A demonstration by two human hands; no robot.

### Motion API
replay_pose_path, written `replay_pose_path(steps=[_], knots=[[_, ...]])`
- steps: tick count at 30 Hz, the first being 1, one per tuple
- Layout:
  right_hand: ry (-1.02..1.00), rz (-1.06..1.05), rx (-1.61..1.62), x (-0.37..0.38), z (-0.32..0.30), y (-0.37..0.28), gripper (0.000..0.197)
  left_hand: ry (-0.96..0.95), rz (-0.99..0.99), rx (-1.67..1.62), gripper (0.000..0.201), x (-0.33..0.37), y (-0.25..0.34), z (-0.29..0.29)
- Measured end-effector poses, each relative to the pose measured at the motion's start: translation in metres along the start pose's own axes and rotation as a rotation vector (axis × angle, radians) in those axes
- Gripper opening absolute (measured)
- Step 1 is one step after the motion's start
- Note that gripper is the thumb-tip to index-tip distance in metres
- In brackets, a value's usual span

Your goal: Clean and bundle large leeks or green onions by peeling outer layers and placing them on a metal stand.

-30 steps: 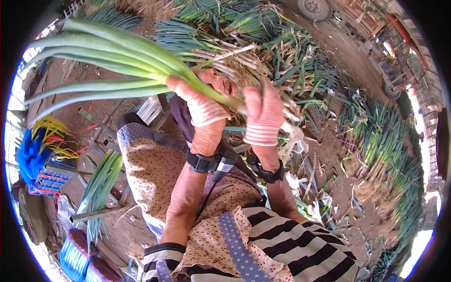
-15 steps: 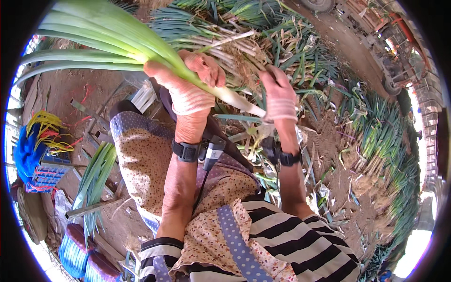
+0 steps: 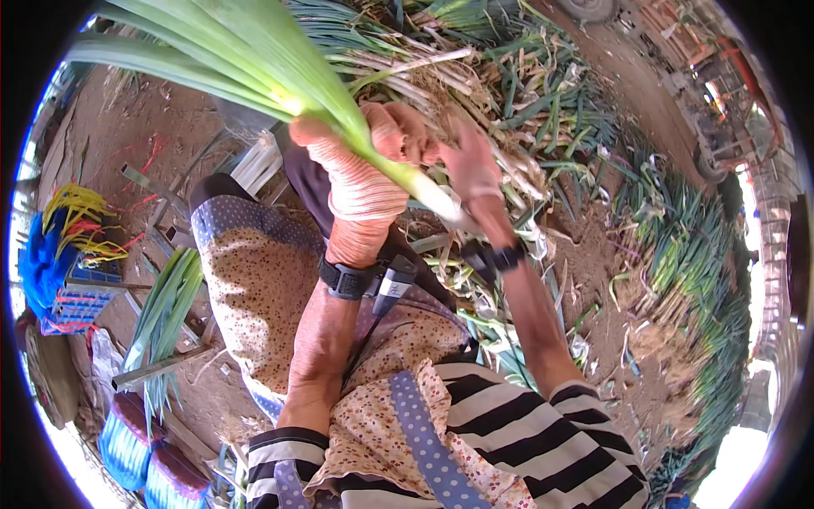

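Note:
My left hand (image 3: pixel 365 161), in a striped knitted glove, is closed around a big green onion (image 3: pixel 335 93). The onion's broad green leaves fan out to the upper left. Its pale stalk slants down to the right, below the fist. My right hand (image 3: pixel 471 163), also gloved, is just above the white root end, close to my left knuckles. Motion smears its fingers, so I cannot make out their grip. Beyond the hands lies a heap of unpeeled green onions (image 3: pixel 415 85) with dry roots and dirt on them.
A long row of green onions (image 3: pixel 691 280) curves along the right. At the left stand a blue crate (image 3: pixel 85 299) with yellow and red ties, and a bunch of trimmed green onions (image 3: pixel 161 327) on a metal frame (image 3: pixel 161 369). Peeled scraps (image 3: pixel 509 339) litter the ground.
My left hand has moved slightly right and down with the green onion. The right hand has swung left and inward, nearer to the left hand.

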State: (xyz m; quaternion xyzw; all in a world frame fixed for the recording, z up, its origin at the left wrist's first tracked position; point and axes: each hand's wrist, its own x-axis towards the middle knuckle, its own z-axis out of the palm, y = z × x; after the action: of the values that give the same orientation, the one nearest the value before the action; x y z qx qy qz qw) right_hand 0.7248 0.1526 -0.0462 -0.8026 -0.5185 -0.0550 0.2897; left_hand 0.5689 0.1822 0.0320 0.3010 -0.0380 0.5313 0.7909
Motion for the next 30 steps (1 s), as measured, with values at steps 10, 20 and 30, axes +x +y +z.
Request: replay_pose_path(steps=[10, 20, 30], knots=[[-0.119, 0.040, 0.874, -0.052, -0.067, -0.025, 0.043, -0.023, 0.070, -0.075, 0.076, 0.024, 0.024, -0.054], [-0.323, 0.187, 0.440, -0.040, -0.049, -0.006, 0.020, 0.169, -0.075, -0.051, 0.081, 0.077, 0.006, -0.089], [-0.175, 0.867, 0.599, -0.105, -0.067, 0.083, 0.018, 0.482, -0.040, -0.137, 0.074, 0.095, 0.014, -0.151]])
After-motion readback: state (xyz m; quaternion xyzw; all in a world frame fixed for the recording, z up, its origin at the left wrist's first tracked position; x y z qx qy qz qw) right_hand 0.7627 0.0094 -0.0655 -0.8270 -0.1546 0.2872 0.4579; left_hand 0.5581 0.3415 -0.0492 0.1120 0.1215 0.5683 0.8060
